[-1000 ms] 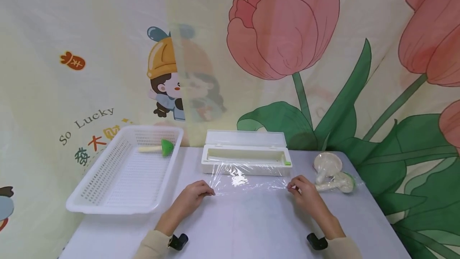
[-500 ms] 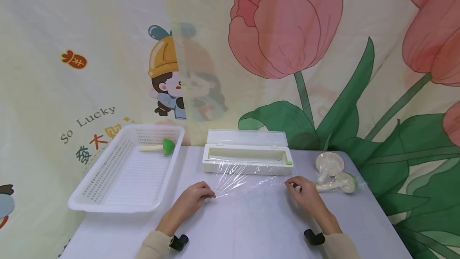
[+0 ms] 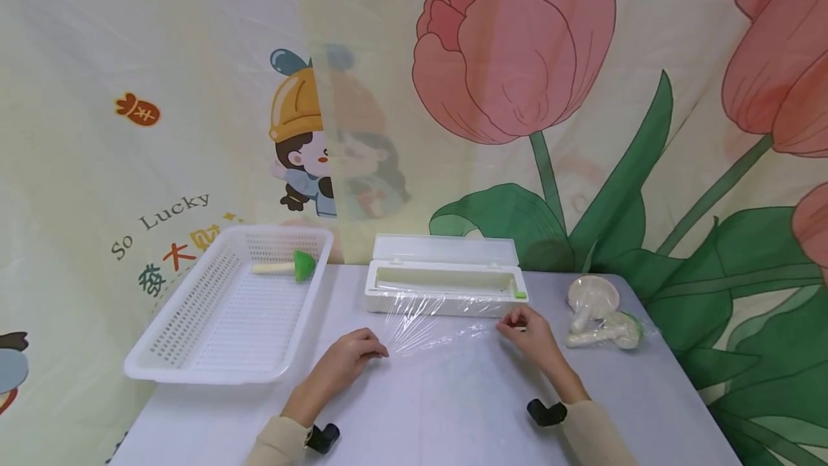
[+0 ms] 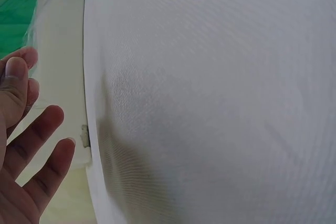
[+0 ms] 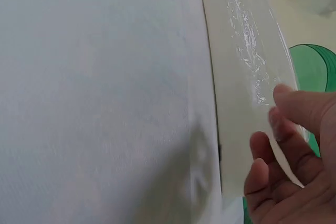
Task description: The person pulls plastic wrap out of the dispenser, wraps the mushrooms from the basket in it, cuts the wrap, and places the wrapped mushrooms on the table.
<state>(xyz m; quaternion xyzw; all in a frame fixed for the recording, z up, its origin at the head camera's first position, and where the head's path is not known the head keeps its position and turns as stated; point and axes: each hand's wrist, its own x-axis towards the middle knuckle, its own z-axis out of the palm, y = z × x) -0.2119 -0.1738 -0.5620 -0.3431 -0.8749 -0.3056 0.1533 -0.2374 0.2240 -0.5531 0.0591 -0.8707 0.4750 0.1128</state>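
A sheet of clear cling film [image 3: 414,318] stretches forward from a white cling film dispenser [image 3: 376,300], whose lid [image 3: 446,249] stands raised. My left hand [image 3: 346,362] pinches the film's near left corner between thumb and index finger. In the left wrist view its other fingers spread loosely. My right hand [image 3: 533,340] is at the film's right side, thumb and index fingertips slightly parted close to the film [image 5: 252,51]. Creases fan from the left corner, and the right part looks slack. A green slider [image 3: 520,295] sits at the dispenser's right end.
A white perforated basket [image 3: 207,372] at the left holds a green-headed toy with a pale handle [image 3: 274,267]. At the right lie two film-wrapped objects, one round-headed [image 3: 593,295] and one partly green [image 3: 622,331]. A printed cloth [image 3: 362,6] hangs behind the table [image 3: 453,416].
My right hand has shifted left along the film's near edge, away from the right corner. The film's right side has gone slack. The left hand has barely moved.
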